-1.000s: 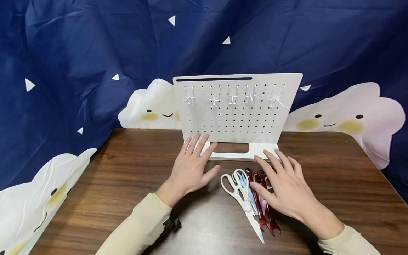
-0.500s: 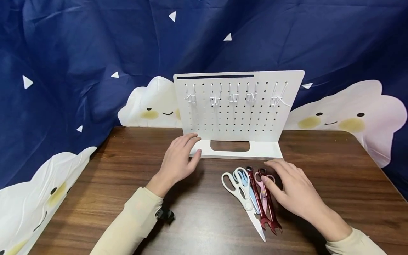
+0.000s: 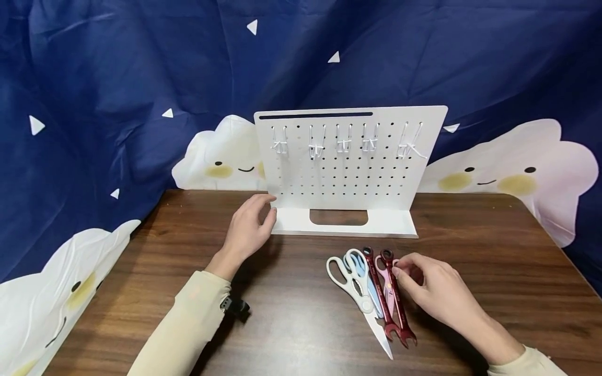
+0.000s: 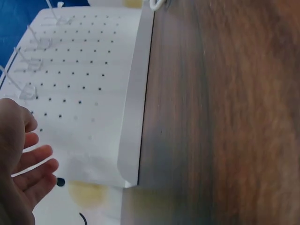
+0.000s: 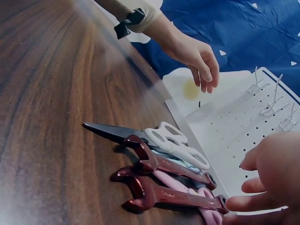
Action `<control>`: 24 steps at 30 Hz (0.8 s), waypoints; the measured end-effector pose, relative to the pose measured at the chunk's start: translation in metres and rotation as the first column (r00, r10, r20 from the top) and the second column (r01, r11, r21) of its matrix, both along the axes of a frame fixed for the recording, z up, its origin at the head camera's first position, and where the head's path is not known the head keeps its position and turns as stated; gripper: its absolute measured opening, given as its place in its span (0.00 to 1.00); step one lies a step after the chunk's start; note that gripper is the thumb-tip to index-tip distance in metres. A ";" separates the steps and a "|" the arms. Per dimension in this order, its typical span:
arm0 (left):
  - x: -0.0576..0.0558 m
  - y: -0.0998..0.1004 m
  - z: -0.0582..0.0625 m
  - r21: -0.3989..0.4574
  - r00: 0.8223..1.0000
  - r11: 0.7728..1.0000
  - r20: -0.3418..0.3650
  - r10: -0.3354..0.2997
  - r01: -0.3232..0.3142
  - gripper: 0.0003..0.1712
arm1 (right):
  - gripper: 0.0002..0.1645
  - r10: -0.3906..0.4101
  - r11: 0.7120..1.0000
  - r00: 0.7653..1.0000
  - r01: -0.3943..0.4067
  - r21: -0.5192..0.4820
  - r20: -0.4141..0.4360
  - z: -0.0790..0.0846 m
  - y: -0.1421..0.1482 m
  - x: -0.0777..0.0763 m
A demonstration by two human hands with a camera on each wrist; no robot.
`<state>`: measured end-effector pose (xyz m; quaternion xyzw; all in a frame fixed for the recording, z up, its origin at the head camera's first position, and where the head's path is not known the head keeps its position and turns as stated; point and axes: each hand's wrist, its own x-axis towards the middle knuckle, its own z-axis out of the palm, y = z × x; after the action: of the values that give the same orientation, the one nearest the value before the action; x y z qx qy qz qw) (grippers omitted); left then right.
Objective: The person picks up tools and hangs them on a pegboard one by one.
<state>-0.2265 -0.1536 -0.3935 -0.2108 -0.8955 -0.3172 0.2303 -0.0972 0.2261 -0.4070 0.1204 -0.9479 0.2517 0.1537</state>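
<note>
My left hand [image 3: 248, 228] hovers by the left end of the white pegboard [image 3: 357, 180], fingers loosely bent. The left wrist view shows a gap between its thumb and fingers. Over on the right, my right hand [image 3: 437, 284] has its fingertips right at the handle of the pink scissors [image 3: 389, 287] and the ring end of the outer red wrench [image 3: 400, 308]. In the right wrist view its fingers are spread and lightly bent. A second red wrench [image 3: 380, 292], light-blue scissors [image 3: 373, 292] and white-handled scissors [image 3: 363, 303] lie alongside, partly overlapping.
Several white wire hooks [image 3: 343, 143] hang in the upper part of the pegboard, which stands at the back of the brown wooden table [image 3: 291, 324]. A blue curtain [image 3: 141, 62] with printed clouds hangs behind. A black device [image 3: 237, 307] is strapped at the left wrist.
My left hand has drawn back leftward from the pegboard base, its fingers bending. My right hand has come down beside the tools, its spread fingers gathering near the pink scissors' handle.
</note>
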 end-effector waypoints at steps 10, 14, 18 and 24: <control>-0.020 -0.015 -0.004 0.136 0.998 0.990 0.058 0.027 -0.035 0.15 | 0.05 -0.009 0.994 0.977 0.031 -0.101 0.213 -0.006 0.000 0.003; -0.030 -0.022 -0.007 0.177 0.994 0.983 0.106 0.022 -0.041 0.15 | 0.07 0.002 0.987 0.960 0.043 -0.155 0.278 -0.010 0.000 0.005; -0.036 -0.026 -0.010 0.207 0.989 0.977 0.146 0.017 -0.048 0.17 | 0.07 0.014 0.976 0.946 0.057 -0.209 0.323 -0.012 0.002 0.005; -0.044 -0.028 -0.011 0.221 0.982 0.973 0.190 0.018 -0.060 0.18 | 0.10 0.055 0.947 0.907 0.085 -0.310 0.417 -0.014 0.005 0.005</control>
<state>-0.2705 -0.1814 -0.4046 -0.1348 -0.8752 -0.4309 0.1738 -0.0919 0.2314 -0.4210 0.0293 -0.9058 0.4212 -0.0343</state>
